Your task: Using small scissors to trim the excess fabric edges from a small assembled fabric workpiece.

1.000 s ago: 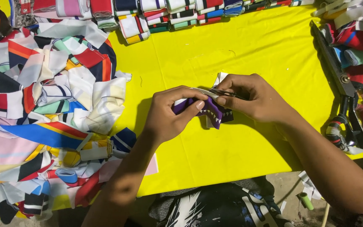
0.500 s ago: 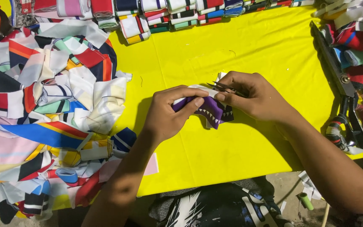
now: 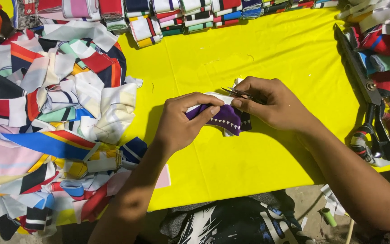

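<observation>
Barely anything has shifted: left hand [image 3: 179, 124] still pinches the purple fabric piece [image 3: 224, 118] flat on the yellow bench [image 3: 267, 68] (steadying it), while right hand [image 3: 274, 104], fingers closed around small snips [image 3: 235, 92], works its upper edge.

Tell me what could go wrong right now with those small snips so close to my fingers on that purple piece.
1. The small snips in the right hand point toward the left hand fingertips pinching the purple fabric piece; a slip might nick a finger.
2. The blades sit right at the fabric's edge, so a cut could catch the cloth itself.
3. The large black shears lie at the yellow table edge, near the right forearm, and could get knocked.
</observation>
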